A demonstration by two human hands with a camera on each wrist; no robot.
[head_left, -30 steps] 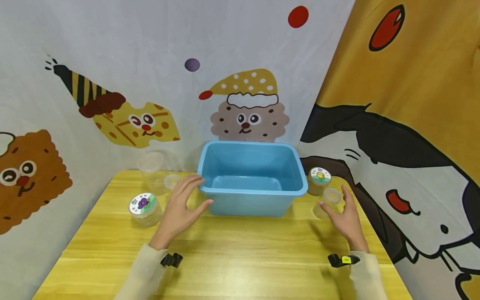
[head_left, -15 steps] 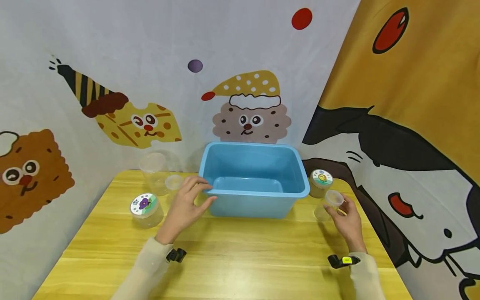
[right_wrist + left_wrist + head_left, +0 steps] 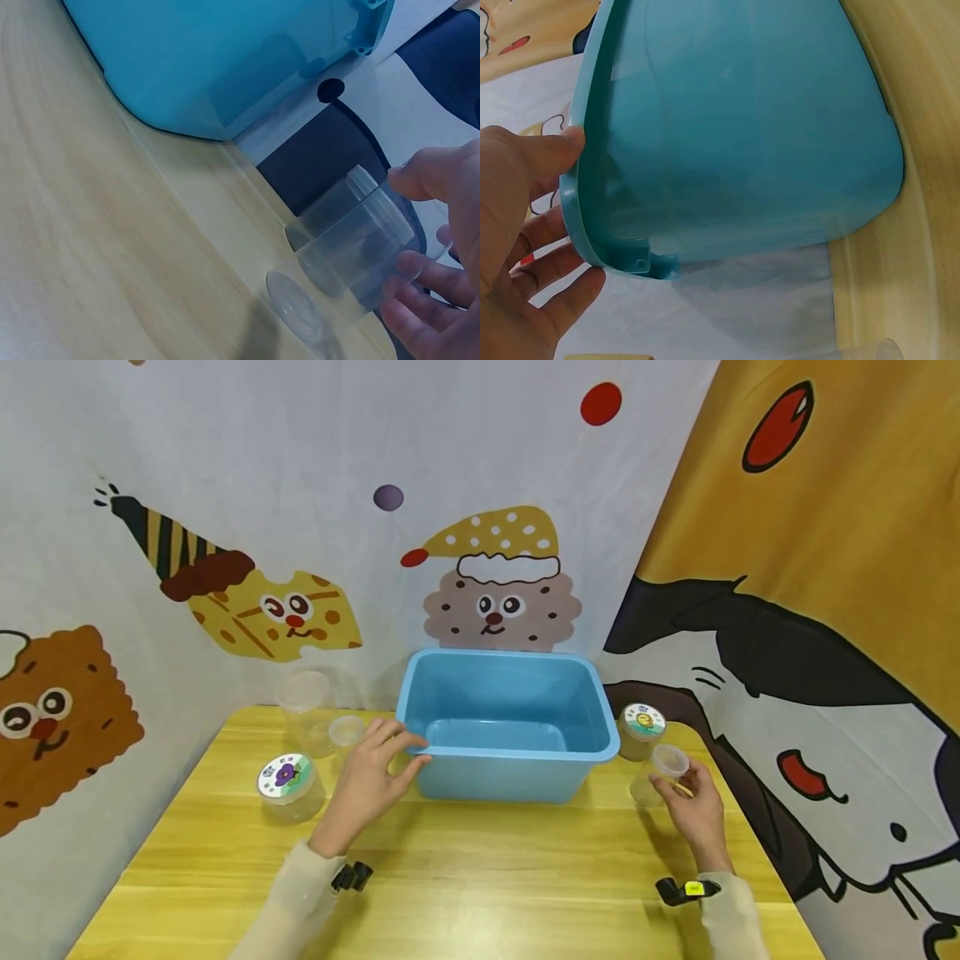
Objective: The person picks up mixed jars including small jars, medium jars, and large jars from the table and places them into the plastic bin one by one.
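Observation:
At the left front corner of the blue plastic bin, my left hand grips the rim. The left wrist view has the thumb on the rim's outer face and the other fingers round the corner. To the right of the bin, my right hand holds a small clear plastic cup near its top. Thumb and fingers lie on opposite sides of it. The cup's round base is close to the tabletop; whether it touches cannot be told. No contents show in the bin.
A jar with a yellow-flower lid stands behind the held cup. Left of the bin are a jar with a purple-flower lid, a tall clear cup and a small clear cup. A cartoon-printed cloth hangs behind the table.
My right hand has closed round the small clear cup, which it only neared before. My left hand has moved slightly right and taken the bin's rim.

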